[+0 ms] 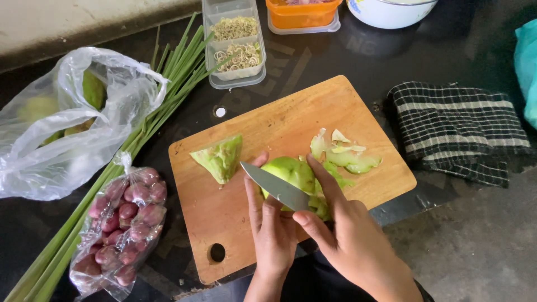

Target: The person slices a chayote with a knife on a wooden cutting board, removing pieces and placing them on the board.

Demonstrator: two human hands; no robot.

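My left hand (271, 232) cups a pale green fruit (288, 169) from its left side, over the near part of a wooden cutting board (291, 112). My right hand (352, 243) grips a knife (274, 187). Its blade points up and left across the fruit, and my index finger lies along the fruit's right side. A cut green wedge (221, 156) lies on the board to the left. Several green peelings (349, 156) lie to the right.
A clear plastic bag of green fruit (67, 123), long green stalks (140, 134) and a bag of red shallots (126, 218) lie to the left. A clear box of sliced stalks (235, 42), an orange tub (302, 12) and a white bowl (391, 11) stand behind. A checked cloth (458, 128) lies to the right.
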